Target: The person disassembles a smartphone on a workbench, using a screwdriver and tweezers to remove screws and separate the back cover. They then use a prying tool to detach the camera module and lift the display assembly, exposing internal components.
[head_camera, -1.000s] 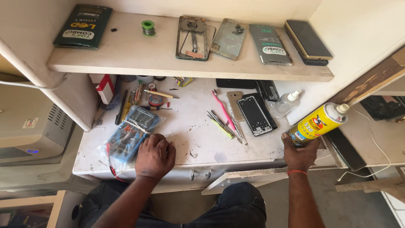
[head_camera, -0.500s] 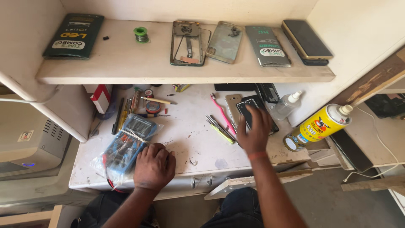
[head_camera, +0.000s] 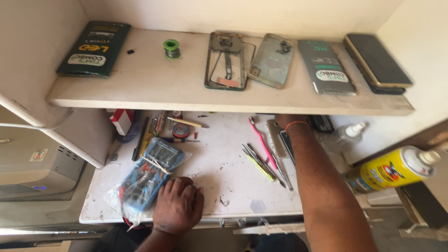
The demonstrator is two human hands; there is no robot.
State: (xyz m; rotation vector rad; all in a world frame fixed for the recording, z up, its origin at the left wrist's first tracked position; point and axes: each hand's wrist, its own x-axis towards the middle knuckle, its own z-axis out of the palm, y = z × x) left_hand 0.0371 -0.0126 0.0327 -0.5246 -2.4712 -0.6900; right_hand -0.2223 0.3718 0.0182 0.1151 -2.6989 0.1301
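Two hands in play. Left hand lies flat and spread on the table, fingertips touching the bagged multimeter, gripping nothing. Right hand is pushed under the shelf at upper centre, just above the dismantled phone; fingers hidden, so grip cannot be told, possibly on something behind. Best to move slowly past the pink toothbrush and tweezers, with the forearm clear of the yellow spray can at right.

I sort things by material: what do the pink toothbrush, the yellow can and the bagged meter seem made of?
The pink toothbrush: likely plastic, uniform glossy colour. The yellow spray can: probably painted metal, with a white plastic-looking cap. The blue meter beside the left hand: apparently plastic casing inside crinkled clear film.
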